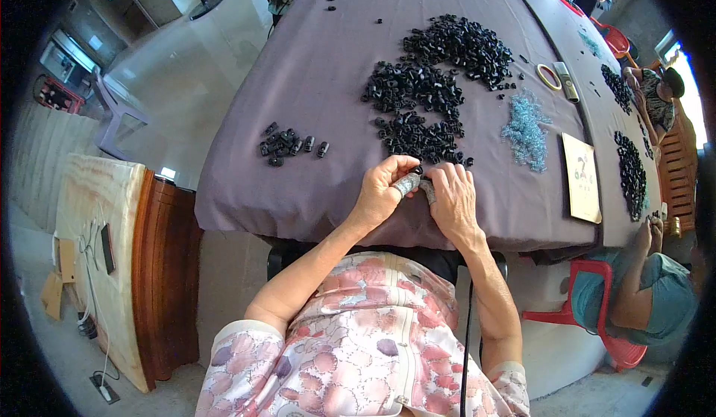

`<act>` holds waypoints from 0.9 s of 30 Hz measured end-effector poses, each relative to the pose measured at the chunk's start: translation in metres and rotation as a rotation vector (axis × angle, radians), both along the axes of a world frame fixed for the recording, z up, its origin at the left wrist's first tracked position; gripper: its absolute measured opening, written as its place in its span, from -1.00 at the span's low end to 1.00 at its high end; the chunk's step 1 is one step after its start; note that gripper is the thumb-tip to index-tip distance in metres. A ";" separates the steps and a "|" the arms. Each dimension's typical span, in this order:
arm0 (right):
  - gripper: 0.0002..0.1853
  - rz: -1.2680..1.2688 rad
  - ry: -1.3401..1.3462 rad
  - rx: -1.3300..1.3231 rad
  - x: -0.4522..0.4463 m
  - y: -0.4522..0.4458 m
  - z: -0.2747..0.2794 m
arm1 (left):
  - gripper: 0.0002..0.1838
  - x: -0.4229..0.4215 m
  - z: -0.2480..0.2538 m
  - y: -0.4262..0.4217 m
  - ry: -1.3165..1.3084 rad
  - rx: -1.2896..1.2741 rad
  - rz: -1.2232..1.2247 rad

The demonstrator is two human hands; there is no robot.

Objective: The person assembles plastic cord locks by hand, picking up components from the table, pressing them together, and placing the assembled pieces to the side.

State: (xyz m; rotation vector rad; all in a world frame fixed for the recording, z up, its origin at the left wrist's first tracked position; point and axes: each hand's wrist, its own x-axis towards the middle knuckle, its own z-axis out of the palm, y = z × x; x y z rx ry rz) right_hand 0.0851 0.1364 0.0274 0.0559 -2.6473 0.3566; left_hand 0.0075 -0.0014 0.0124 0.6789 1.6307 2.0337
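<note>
My left hand [382, 191] is closed in a pinch on a small black plastic piece [416, 169], at the near edge of the black pile. Close beside it, my right hand [453, 199] has its fingers curled together; what they hold is hidden. Grey wrapping covers a digit on each hand. Just beyond my hands lies a heap of small black plastic pieces [421, 135], running into larger heaps [459, 48] farther back. To the left is a small group of black cylindrical parts [282, 142]. A pile of small clear bluish pieces [526, 130] lies right of the heap.
A grey-brown cloth [313, 66] covers the table. At right lie a tape roll [548, 77], a small device [567, 83] and a printed card [581, 178]. Other people [641, 290] sit along the right side by more black heaps [630, 174]. A wooden cabinet [168, 275] stands left.
</note>
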 end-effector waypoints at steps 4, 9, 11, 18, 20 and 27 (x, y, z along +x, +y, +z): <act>-0.71 0.005 0.002 -0.017 0.000 0.003 -0.007 | -0.73 -0.001 -0.002 -0.001 0.005 0.001 -0.011; -0.73 0.022 -0.003 -0.012 0.002 -0.001 0.002 | -0.73 -0.002 -0.001 0.000 -0.007 0.002 0.000; -0.74 0.003 -0.005 -0.039 0.003 -0.002 0.002 | -0.74 -0.003 -0.002 -0.001 -0.013 0.006 -0.009; -0.68 -0.012 0.088 -0.255 0.005 0.001 -0.002 | -0.72 -0.007 0.000 -0.005 -0.111 0.099 -0.107; -0.64 0.003 0.109 -0.486 0.005 0.000 0.004 | -0.72 -0.006 0.000 -0.005 -0.138 0.109 -0.119; -0.83 -0.066 -0.083 -1.290 0.007 -0.003 0.013 | -0.70 -0.004 0.006 -0.005 -0.134 0.036 -0.121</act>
